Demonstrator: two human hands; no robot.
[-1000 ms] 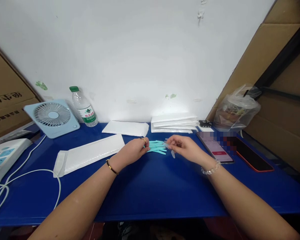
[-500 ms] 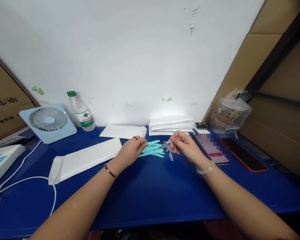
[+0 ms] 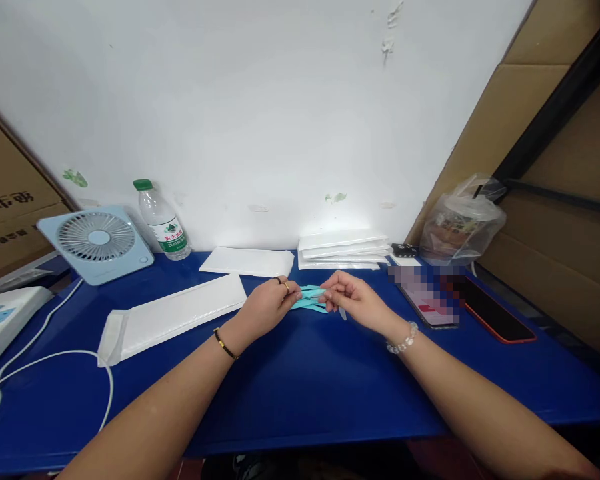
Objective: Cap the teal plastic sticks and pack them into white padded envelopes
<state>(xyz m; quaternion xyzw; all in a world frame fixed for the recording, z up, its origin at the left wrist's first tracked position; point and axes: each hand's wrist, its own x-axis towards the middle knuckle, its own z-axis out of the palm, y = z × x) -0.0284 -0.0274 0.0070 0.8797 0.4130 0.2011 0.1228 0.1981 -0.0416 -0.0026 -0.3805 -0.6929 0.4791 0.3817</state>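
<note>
My right hand (image 3: 353,300) just slid toward 9 o'clock, pinching the teal strips (image 3: 310,293); left hand (image 3: 266,303) pinches them too, so both seem on one bunch.

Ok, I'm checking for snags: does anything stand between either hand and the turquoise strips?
Nothing visible does: the left hand is at one end of the turquoise strips, the right hand at the other. A translucent piece shows below the latter.

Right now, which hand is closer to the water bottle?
The left hand. It is to the right of the bottle and closer to the person, at the teal strips. The right hand is farther right, at the strips' other end.
</note>
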